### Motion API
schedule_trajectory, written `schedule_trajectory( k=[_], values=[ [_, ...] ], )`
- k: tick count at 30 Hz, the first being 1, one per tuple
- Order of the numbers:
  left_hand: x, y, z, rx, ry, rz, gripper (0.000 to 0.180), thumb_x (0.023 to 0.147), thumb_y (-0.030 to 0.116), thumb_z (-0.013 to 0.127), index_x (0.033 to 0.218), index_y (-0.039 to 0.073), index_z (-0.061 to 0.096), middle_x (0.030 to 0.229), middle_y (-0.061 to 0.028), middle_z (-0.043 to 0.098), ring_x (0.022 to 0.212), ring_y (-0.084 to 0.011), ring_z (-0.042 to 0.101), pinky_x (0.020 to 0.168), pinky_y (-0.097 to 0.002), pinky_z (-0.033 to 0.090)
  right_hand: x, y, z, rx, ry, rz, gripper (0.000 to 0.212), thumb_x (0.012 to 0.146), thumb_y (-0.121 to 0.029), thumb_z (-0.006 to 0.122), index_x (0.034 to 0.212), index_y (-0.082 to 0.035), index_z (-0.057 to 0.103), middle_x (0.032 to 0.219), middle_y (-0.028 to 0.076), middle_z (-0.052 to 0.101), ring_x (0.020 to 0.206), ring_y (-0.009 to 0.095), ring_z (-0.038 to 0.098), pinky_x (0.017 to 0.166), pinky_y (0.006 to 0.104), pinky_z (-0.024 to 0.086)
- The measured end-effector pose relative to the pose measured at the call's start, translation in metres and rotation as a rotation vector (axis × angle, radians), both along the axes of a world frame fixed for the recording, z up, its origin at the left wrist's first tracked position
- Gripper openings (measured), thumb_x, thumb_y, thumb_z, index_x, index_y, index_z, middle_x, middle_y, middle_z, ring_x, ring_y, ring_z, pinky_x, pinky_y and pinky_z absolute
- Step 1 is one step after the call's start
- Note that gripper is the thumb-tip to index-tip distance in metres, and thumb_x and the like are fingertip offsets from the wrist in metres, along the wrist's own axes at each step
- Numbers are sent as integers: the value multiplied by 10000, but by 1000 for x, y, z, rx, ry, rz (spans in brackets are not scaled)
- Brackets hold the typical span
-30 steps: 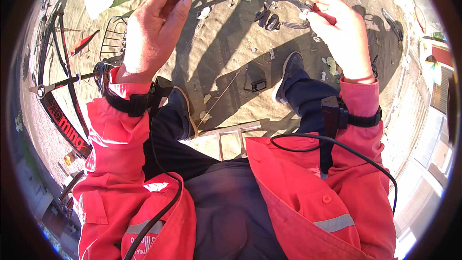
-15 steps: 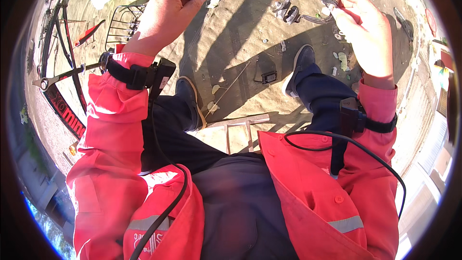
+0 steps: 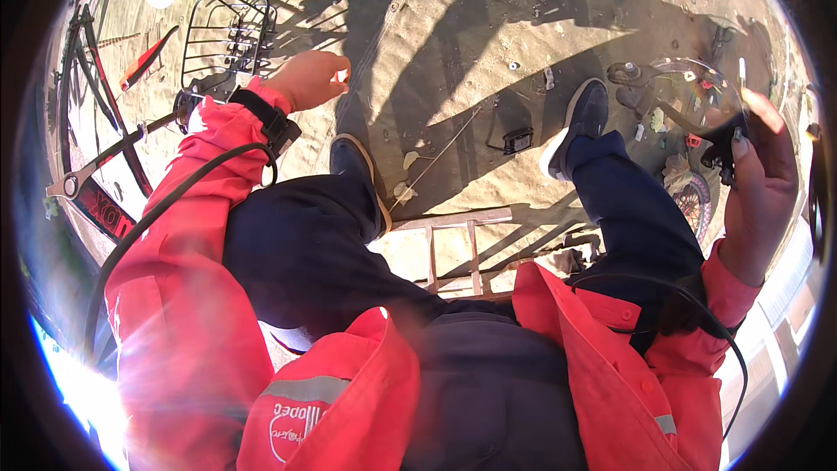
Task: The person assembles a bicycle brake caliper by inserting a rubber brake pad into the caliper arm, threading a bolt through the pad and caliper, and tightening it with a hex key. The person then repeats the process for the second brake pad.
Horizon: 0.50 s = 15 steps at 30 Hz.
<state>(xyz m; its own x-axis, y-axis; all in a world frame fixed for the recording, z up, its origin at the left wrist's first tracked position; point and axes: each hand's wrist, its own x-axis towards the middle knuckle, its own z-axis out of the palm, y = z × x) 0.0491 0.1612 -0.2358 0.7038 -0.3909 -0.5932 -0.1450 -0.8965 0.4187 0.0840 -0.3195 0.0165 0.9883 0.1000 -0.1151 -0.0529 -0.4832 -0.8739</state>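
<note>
My right hand is raised at the right, fingers closed round a curved black part with thin cables. Its far end reaches left over the ground, past my right shoe, and its exact kind is not clear. At the left, my left hand hangs in the air with curled fingers; whether something small is inside them does not show. Just beyond that hand lies a black wire rack. Near the left wrist, a grey metal arm with a round hole at its end sticks out leftward.
A black and red bicycle frame stands at the left, with a red and black strip beyond it. A small black part lies between my shoes. A wooden frame is near my knees, and a spoked wheel at the right.
My right hand has carried the curved black part to the right and nearer to me. My left hand has come lower and its fingers have curled tighter. The view has shifted too.
</note>
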Motion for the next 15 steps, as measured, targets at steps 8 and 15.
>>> schedule_trajectory(
  k=[8,15],
  values=[
    [-104,-37,-93,-163,238,-64,227,891,214,641,1100,124,639,1052,-142,626,968,-369,634,813,-463,510,-1,-9,-12,-31,15,-120,467,850,68,498,1316,68,517,1129,181,673,1016,249,690,925,357,535],
    [-117,-50,-136,-128,287,-120,303,877,172,654,1171,112,609,1092,-200,612,927,-420,645,768,-506,522,0,-7,-19,-48,64,-221,462,829,26,544,1291,47,536,1042,189,700,960,257,698,875,352,556]
  ],
)
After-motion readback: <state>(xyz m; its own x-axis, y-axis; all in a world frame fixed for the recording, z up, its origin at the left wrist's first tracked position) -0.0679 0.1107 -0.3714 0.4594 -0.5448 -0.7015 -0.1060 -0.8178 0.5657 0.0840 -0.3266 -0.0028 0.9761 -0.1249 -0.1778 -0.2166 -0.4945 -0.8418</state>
